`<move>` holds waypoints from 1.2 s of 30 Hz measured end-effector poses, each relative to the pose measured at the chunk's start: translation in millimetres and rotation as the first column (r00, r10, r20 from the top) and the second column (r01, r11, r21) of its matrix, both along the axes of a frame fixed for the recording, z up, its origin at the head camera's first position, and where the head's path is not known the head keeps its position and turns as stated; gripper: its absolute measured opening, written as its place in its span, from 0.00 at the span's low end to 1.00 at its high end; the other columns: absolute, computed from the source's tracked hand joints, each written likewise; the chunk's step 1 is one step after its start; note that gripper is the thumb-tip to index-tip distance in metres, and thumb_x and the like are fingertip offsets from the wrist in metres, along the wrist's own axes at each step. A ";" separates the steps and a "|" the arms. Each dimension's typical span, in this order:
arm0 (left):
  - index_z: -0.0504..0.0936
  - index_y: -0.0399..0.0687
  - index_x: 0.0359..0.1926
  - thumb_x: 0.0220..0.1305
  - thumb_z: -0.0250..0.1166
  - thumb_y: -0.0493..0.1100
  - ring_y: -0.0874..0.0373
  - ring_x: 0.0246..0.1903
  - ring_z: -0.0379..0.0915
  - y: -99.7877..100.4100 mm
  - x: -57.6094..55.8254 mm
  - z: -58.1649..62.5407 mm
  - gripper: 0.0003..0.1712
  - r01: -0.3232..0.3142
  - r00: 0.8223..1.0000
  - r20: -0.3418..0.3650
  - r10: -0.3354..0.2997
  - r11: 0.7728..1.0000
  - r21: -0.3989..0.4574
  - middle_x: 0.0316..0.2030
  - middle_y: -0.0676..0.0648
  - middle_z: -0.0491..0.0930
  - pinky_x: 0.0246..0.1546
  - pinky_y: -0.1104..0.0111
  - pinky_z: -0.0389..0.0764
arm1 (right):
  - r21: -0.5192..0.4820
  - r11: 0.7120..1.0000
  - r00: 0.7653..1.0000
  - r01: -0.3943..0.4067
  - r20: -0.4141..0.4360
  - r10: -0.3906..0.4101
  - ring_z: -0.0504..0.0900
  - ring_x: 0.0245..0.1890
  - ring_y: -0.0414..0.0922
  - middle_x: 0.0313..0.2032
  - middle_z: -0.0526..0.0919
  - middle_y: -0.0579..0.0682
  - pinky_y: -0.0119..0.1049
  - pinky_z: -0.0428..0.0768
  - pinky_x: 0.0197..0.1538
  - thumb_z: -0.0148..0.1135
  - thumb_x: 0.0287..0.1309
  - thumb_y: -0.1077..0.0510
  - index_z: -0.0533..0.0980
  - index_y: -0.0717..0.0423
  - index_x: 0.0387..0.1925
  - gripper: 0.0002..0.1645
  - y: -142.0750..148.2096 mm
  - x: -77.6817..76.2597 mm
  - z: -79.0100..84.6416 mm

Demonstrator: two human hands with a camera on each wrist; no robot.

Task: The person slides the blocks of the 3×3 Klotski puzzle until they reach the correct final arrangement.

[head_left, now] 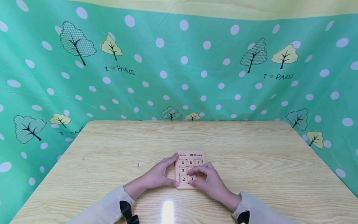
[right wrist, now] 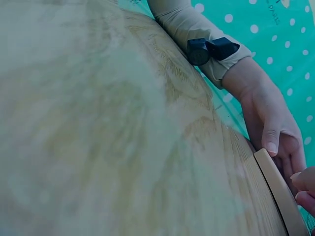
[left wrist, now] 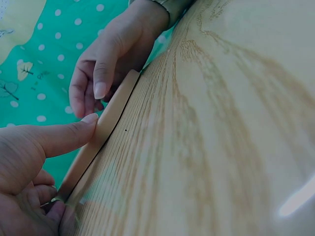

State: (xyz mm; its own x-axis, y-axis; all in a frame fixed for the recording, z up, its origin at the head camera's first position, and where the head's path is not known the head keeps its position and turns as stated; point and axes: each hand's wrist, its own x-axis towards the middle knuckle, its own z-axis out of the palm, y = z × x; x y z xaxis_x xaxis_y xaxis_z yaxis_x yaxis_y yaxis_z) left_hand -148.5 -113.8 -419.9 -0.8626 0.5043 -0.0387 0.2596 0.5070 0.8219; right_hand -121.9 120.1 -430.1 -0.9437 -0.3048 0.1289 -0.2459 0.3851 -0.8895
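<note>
A pale wooden number sliding puzzle lies flat on the table in the head view. Its square tiles show 6, 8, 7 on top, 3 at middle left, and 2 and 1 below; the rest sit under fingers. My left hand grips the puzzle's left side, fingertips at the upper corner and thumb near the lower one. Over the right part, my right hand touches the tiles with index finger and thumb, the thumb on the 1 tile. Seen from the left wrist, the puzzle's edge runs beneath the left thumb.
The wood-grain table extends around the puzzle, with a bright light reflection near its front edge. Behind it hangs a green dotted cloth printed with trees. Each sleeve carries a dark wrist device; the left one shows more clearly.
</note>
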 end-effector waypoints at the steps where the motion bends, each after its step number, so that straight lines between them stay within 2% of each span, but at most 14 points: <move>1: 0.52 0.44 0.72 0.42 0.77 0.50 0.47 0.71 0.43 -0.1 0.0 0.0 0.60 0.000 1.000 0.003 0.000 1.000 0.000 0.73 0.48 0.48 0.70 0.49 0.46 | 0.002 1.000 1.000 0.004 0.005 -0.004 0.65 0.42 0.44 0.39 0.74 0.45 0.31 0.69 0.47 0.74 0.41 0.55 0.83 0.44 0.37 0.16 -0.5 0.3 0.2; 15: 0.53 0.43 0.72 0.42 0.77 0.49 0.46 0.71 0.43 -0.7 -0.5 -2.4 0.60 0.002 1.000 -0.002 -0.002 1.000 0.010 0.73 0.48 0.48 0.70 0.49 0.45 | 0.025 0.999 1.000 0.026 -0.006 -0.026 0.64 0.40 0.43 0.36 0.70 0.48 0.30 0.69 0.45 0.74 0.39 0.61 0.83 0.46 0.35 0.16 -8.6 1.8 1.2; 30: 0.53 0.44 0.72 0.41 0.77 0.50 0.46 0.71 0.43 0.2 0.0 -1.2 0.60 -0.001 1.000 -0.003 0.001 1.000 0.009 0.73 0.47 0.48 0.69 0.49 0.46 | 0.067 0.998 0.999 0.013 -0.054 -0.010 0.63 0.38 0.43 0.34 0.71 0.46 0.31 0.69 0.42 0.74 0.40 0.60 0.83 0.44 0.33 0.15 -6.5 1.4 3.3; 36: 0.53 0.44 0.72 0.41 0.77 0.50 0.46 0.71 0.43 0.5 -0.2 -1.0 0.60 -0.003 1.000 -0.004 0.003 1.000 0.008 0.73 0.47 0.48 0.69 0.49 0.46 | 0.080 0.996 0.999 0.024 -0.041 -0.020 0.64 0.38 0.43 0.34 0.71 0.46 0.30 0.69 0.41 0.74 0.40 0.59 0.83 0.43 0.33 0.14 -3.9 2.0 3.8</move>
State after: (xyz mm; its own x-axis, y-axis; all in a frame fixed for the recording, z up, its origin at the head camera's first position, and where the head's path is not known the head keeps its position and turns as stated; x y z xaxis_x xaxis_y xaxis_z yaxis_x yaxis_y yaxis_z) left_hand -148.7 -113.3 -420.9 -0.8641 0.5024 -0.0313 0.2616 0.5013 0.8248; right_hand -119.9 116.2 -426.3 -0.9449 -0.2949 0.1423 -0.2712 0.4612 -0.8448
